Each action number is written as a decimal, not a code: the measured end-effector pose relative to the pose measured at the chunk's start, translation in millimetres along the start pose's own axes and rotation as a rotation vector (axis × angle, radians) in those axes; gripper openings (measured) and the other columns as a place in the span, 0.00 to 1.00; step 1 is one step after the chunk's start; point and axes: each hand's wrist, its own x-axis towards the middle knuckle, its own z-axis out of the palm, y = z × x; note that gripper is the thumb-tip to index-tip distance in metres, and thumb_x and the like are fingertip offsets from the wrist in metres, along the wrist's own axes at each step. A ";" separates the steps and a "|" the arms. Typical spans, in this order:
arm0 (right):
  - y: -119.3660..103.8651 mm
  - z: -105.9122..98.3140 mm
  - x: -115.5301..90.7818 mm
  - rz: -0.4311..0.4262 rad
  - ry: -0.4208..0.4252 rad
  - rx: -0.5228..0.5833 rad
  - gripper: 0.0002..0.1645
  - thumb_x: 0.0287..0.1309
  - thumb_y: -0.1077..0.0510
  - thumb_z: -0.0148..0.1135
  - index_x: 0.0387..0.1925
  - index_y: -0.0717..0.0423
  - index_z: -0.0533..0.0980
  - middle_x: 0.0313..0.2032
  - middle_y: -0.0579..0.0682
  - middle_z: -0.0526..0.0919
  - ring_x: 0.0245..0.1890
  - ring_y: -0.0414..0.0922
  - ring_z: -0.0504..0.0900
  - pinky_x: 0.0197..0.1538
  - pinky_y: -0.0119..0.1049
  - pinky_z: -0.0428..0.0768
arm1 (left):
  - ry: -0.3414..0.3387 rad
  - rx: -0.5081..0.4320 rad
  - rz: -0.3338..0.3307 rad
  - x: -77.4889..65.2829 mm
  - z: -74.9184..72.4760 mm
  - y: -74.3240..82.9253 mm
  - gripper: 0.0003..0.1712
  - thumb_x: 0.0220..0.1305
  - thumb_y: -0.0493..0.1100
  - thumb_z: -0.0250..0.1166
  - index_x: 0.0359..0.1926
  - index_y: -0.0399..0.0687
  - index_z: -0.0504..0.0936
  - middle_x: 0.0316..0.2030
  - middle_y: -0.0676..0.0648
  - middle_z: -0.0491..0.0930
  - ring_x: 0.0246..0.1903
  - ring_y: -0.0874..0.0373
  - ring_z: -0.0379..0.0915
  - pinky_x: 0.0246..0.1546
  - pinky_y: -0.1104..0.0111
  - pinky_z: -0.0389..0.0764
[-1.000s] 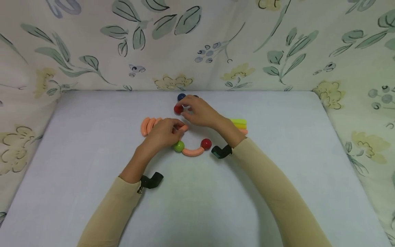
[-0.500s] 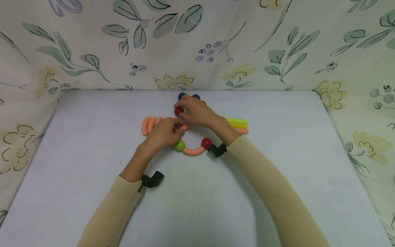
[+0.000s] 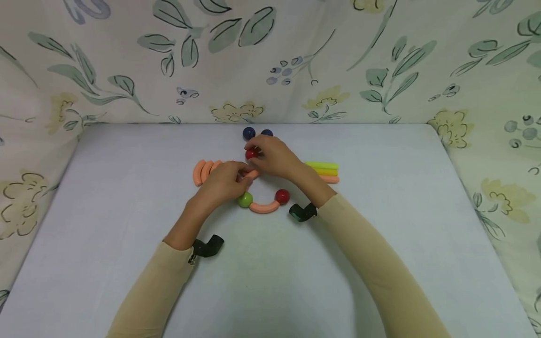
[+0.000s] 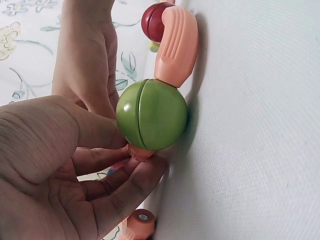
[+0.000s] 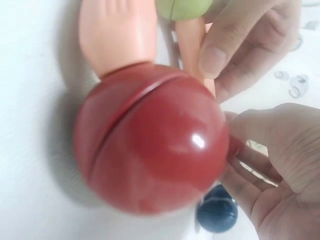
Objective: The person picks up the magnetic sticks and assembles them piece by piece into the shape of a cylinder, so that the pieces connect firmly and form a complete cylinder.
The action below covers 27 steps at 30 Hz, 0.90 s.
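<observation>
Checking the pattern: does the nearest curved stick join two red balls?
No, the curved stick runs from a green ball to a red ball.

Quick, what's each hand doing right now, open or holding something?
Left hand: closed, holding an orange piece.
Right hand: closed, holding the far red ball.

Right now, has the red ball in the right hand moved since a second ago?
Yes. In the head view, the red ball in the right hand has shifted slightly right and down the picture, judged against the left blue ball.
</observation>
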 end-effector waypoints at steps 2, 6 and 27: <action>2.3 -0.9 -6.2 -0.002 0.020 0.022 0.20 0.69 0.59 0.68 0.60 0.59 0.81 0.54 0.54 0.87 0.55 0.49 0.85 0.62 0.42 0.83 | 0.001 -0.007 -0.007 -0.8 0.1 1.1 0.20 0.75 0.43 0.63 0.63 0.42 0.84 0.50 0.42 0.87 0.43 0.51 0.79 0.40 0.65 0.78; 6.2 -2.0 -20.5 0.006 0.044 0.092 0.21 0.70 0.60 0.69 0.61 0.60 0.81 0.54 0.54 0.86 0.57 0.49 0.86 0.63 0.40 0.85 | -0.001 -0.019 -0.019 -1.2 0.6 3.2 0.20 0.75 0.43 0.63 0.62 0.42 0.84 0.50 0.42 0.87 0.42 0.51 0.79 0.39 0.65 0.77; 16.1 0.5 -63.5 0.081 0.073 0.271 0.19 0.68 0.61 0.70 0.58 0.57 0.80 0.54 0.52 0.85 0.58 0.48 0.85 0.65 0.43 0.85 | -0.017 0.002 -0.009 1.0 0.0 0.7 0.20 0.77 0.44 0.62 0.64 0.41 0.83 0.54 0.42 0.87 0.48 0.49 0.80 0.48 0.59 0.82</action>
